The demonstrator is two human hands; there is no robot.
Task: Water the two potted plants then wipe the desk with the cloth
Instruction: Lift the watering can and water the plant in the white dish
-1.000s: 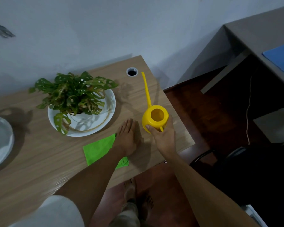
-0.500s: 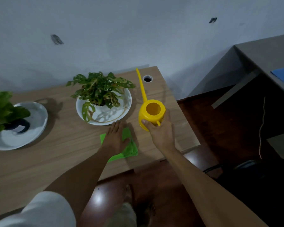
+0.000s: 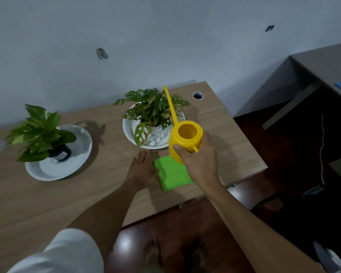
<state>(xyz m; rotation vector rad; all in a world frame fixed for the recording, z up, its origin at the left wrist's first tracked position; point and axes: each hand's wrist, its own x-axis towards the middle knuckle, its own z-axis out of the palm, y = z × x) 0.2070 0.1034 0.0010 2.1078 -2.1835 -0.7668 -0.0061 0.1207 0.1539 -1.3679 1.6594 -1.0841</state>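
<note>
Right hand (image 3: 200, 160) in closed grip, left hand (image 3: 143, 170) flat, palm down.

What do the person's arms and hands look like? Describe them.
Both forearms are bare. The left hand and right hand show no rings, watch or gloves. A short white sleeve covers the left upper arm; the right arm shows no sleeve in view.

Yellow watering can (image 3: 185, 141) lifted, spout over right plant (image 3: 153, 112); left plant (image 3: 38, 133) apart; green cloth (image 3: 172, 174) flat on surface (image 3: 47, 198).
</note>
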